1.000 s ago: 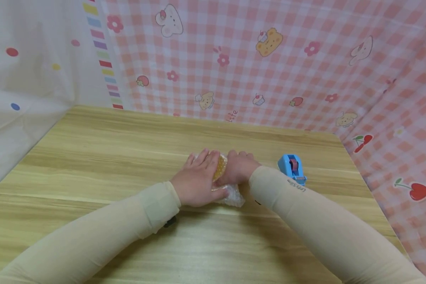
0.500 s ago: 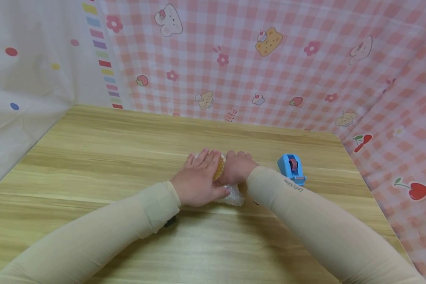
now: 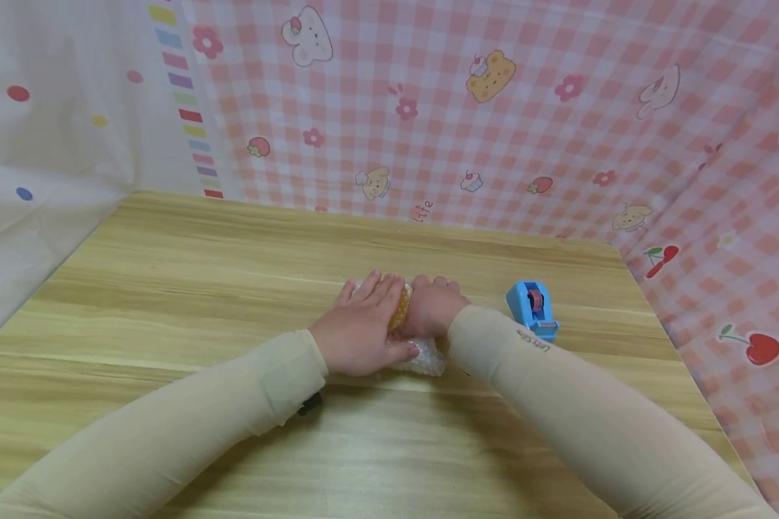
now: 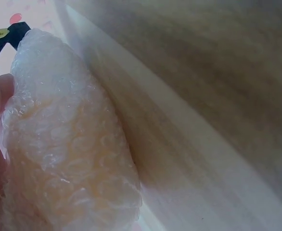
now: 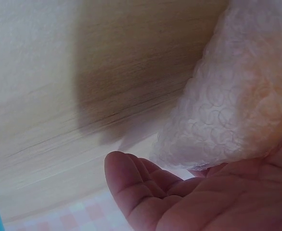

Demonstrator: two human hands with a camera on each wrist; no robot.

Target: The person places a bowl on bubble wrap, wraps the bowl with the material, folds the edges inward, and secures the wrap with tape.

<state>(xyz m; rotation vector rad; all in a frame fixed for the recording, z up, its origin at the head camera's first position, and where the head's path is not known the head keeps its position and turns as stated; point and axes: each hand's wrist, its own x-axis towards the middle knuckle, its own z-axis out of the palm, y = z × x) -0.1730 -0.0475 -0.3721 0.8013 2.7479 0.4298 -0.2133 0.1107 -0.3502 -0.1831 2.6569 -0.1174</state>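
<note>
A bubble-wrapped bundle (image 3: 425,358) with something yellow-orange inside lies mid-table. My left hand (image 3: 357,335) rests across it, fingers straight and pointing away, thumb stretched over the near part of the wrap. Close against its right side, my right hand (image 3: 431,308) presses on the bundle. A strip of the yellow-orange thing (image 3: 400,308) shows between both hands. In the left wrist view, a thumb or finger touches the side of the bubble wrap (image 4: 69,144). The right wrist view has the wrap (image 5: 213,110) against the palm, with fingers (image 5: 131,185) loosely bent beyond it.
A blue tape dispenser (image 3: 534,310) with a reddish roll stands right of my right hand. The wood-grain table (image 3: 188,288) meets a pink checked cloth (image 3: 389,130) at the back and right. A pale dotted cloth (image 3: 52,144) hangs at the left.
My right hand and sleeve have shifted slightly left, and less of the yellow-orange thing shows between the hands. The left hand stays nearly still on the bundle.
</note>
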